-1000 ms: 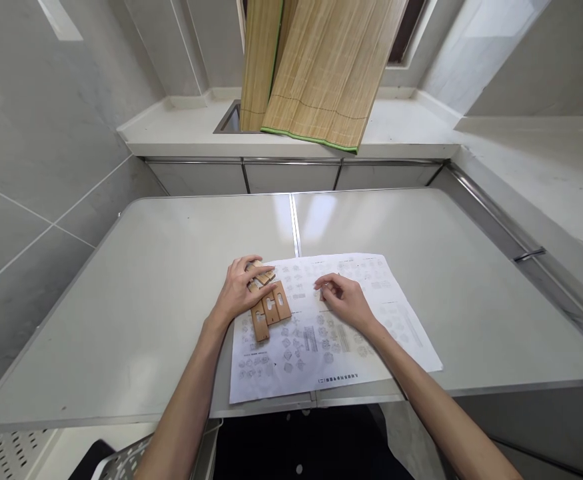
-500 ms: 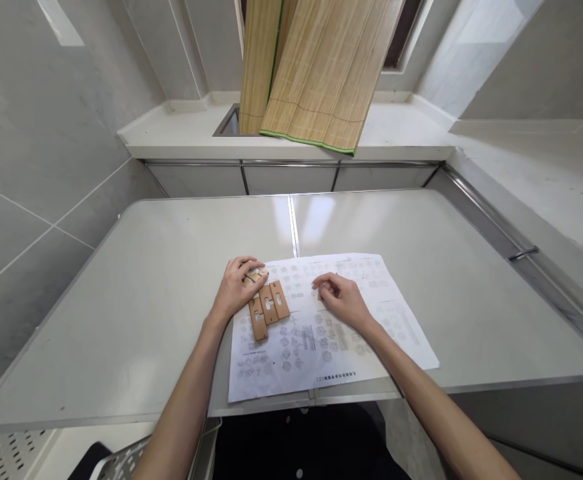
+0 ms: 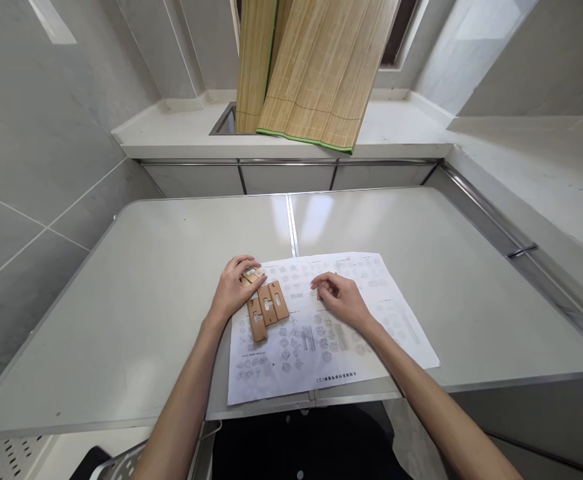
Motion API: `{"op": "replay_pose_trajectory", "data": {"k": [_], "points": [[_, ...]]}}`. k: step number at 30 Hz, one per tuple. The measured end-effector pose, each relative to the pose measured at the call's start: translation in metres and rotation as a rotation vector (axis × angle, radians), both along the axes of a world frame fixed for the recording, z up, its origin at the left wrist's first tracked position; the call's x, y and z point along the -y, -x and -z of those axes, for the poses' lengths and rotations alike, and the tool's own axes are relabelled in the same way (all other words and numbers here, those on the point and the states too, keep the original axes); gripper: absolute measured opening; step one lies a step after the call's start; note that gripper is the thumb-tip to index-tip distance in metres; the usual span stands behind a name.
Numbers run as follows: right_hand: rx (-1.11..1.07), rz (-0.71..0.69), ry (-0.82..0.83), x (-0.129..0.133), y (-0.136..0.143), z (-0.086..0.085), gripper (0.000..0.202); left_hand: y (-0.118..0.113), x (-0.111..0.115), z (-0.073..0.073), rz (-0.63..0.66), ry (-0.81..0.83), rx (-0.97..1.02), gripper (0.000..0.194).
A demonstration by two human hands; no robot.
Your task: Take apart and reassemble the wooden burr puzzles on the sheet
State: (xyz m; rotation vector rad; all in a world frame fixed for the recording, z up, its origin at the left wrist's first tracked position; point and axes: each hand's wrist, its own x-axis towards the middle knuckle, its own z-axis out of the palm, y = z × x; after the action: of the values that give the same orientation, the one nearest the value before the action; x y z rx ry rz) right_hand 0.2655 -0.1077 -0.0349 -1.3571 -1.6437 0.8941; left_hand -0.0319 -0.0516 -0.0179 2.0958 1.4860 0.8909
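Observation:
My left hand curls over some light wooden pieces with slots at the paper's upper left corner, thumb on one side and fingers on the other. Right below it lie three brown slotted wooden pieces side by side, with numbers marked on them. They rest on a large printed sheet covered in small line drawings. On the sheet's middle right sits my right hand, its fingers bent and drawn together. Whatever its fingertips may hold is hidden.
The sheet lies on a white folding table with a seam down its middle. Beyond the table is a counter with a sink partly covered by a bamboo mat. A metal rail runs along the right.
The view has shifted slightly. Both hands and the wooden pieces stay in nearly the same places.

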Motion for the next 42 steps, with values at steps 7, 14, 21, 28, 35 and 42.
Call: {"op": "replay_pose_trajectory", "data": {"k": [7, 14, 21, 28, 35, 42], "points": [[0.007, -0.003, -0.003, 0.001, 0.0, 0.0, 0.023, 0.0, -0.001, 0.0, -0.009, -0.028, 0.013, 0.022], [-0.001, -0.012, -0.007, 0.0, -0.001, -0.003, 0.023, -0.002, -0.003, -0.001, -0.042, -0.086, 0.009, 0.025], [-0.01, -0.012, -0.005, -0.001, -0.001, -0.002, 0.023, -0.006, 0.001, -0.012, -0.112, -0.012, 0.193, 0.039], [-0.056, -0.003, 0.04, -0.001, -0.002, -0.003, 0.02, -0.017, 0.005, -0.017, -0.177, -0.043, 0.296, 0.043], [-0.702, -0.094, 0.331, -0.008, -0.009, -0.009, 0.038, -0.082, 0.017, -0.029, 0.249, -0.219, 0.225, 0.045], [-1.103, -0.292, 0.643, -0.009, -0.012, -0.011, 0.043, -0.122, 0.017, -0.024, 0.592, -0.221, 0.195, 0.045]]}}
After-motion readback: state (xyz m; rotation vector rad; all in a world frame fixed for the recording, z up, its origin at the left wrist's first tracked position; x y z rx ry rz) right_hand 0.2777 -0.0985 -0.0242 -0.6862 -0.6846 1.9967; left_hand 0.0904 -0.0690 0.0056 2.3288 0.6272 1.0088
